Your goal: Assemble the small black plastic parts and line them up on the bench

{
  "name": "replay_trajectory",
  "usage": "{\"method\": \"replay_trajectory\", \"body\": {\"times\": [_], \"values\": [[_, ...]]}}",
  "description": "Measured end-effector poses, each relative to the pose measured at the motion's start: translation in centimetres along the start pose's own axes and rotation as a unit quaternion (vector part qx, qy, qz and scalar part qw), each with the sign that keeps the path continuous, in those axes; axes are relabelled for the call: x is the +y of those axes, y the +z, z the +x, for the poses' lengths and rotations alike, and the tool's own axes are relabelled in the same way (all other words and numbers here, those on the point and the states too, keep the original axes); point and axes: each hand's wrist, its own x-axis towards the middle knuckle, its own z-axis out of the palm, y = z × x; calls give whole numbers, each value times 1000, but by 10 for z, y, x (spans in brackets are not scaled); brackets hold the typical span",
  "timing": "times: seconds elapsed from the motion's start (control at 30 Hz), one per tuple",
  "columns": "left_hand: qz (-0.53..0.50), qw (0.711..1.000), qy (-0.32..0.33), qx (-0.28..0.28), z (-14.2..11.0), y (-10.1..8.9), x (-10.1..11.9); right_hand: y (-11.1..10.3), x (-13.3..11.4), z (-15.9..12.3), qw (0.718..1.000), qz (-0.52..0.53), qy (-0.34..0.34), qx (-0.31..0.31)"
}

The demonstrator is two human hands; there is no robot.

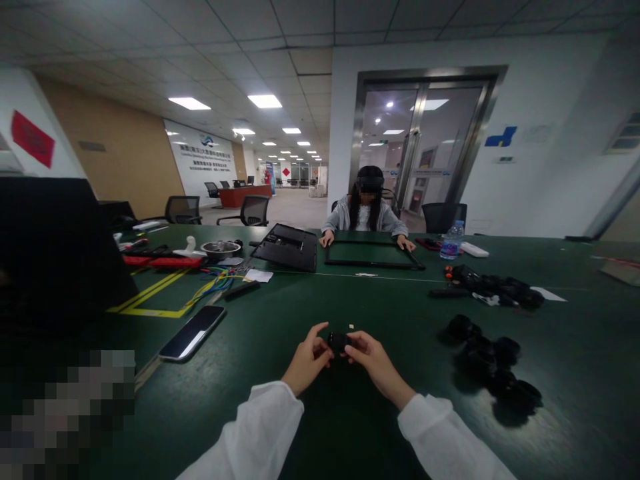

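Observation:
A small black round part (338, 342) is held just above the green table, between my two hands. My right hand (370, 357) pinches it from the right with thumb and fingers. At its left side is my left hand (307, 358), with the index finger raised and the thumb and curled fingers against the part's lower edge. A tiny pale piece (351, 327) lies on the table just beyond. Several black round parts (483, 357) stand grouped to the right of my right hand.
A phone (193, 333) lies left on the green table (280, 307), near coloured wires (213, 287). Across sits a person (369, 207) with both hands on a black frame (375, 265). A black panel (287, 247), a water bottle (453, 241) and a black tangled pile (495, 287) are farther back.

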Motion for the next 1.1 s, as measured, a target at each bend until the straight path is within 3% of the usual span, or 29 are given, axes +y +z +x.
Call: {"method": "replay_trajectory", "body": {"times": [0.27, 0.47, 0.9, 1.1], "values": [[89, 996, 12, 22, 0, -1, 3, 1, -9, -4, 1000, 10, 17, -6], [131, 987, 42, 81, 0, -1, 5, 0, -10, -5, 1000, 0, 16, -16], [146, 984, 37, 94, -1, 0, 7, 2, -13, -8, 994, -79, 26, -75], [175, 980, 46, 85, -3, 0, 16, 2, -13, -9, 994, -85, 23, -62]]}}
